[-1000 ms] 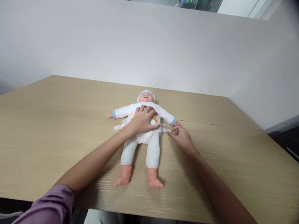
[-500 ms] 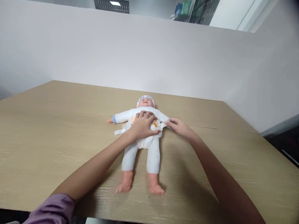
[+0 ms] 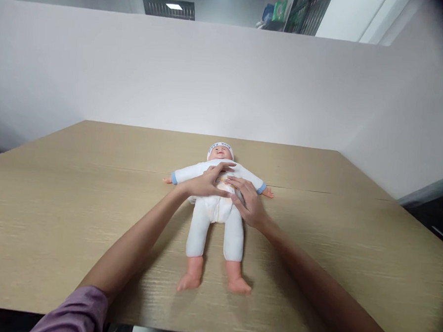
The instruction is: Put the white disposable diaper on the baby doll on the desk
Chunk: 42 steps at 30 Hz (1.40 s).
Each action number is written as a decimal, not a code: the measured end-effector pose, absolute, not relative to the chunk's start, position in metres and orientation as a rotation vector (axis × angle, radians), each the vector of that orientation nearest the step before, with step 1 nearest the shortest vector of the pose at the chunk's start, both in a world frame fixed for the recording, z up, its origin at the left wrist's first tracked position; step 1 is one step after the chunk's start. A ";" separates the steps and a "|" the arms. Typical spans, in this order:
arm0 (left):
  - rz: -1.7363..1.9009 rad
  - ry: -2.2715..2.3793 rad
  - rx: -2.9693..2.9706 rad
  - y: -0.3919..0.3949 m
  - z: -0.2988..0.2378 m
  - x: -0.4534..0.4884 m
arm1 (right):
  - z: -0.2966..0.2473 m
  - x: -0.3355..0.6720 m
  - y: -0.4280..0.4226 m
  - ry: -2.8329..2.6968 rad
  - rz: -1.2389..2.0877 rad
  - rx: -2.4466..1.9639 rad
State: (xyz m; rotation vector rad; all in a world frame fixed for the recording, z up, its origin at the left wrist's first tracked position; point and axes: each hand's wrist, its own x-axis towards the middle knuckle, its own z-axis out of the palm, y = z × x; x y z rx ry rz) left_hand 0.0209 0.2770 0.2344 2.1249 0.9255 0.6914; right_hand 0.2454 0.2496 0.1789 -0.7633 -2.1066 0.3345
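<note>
A baby doll [image 3: 217, 220] in a white suit and white cap lies on its back in the middle of the wooden table [image 3: 55, 212], arms spread, bare feet toward me. A white diaper with an orange print [image 3: 224, 182] wraps its belly. My left hand [image 3: 205, 182] lies flat on the doll's left side and chest, fingers stretched. My right hand [image 3: 248, 203] presses flat on the diaper's right side at the doll's hip, fingers extended. Both hands meet over the belly.
A white partition wall [image 3: 174, 79] rises behind the table and continues along the right side. The table's front edge runs close to my body. A purple sleeve [image 3: 76, 314] covers my left upper arm.
My right hand came in from the doll's right side, bringing the diaper tab across onto the belly. My left hand shifted slightly on the chest. The loose tab on the doll's left no longer shows.
</note>
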 end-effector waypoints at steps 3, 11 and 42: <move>0.875 0.837 2.022 0.277 0.225 0.013 | 0.165 0.250 0.248 -2.171 0.298 -0.736; 1.156 1.531 2.155 0.237 0.171 -0.047 | 0.172 0.251 0.241 -2.139 0.195 -0.756; 1.141 1.129 1.653 0.256 0.205 -0.006 | 0.207 0.155 0.267 -2.267 0.060 -1.242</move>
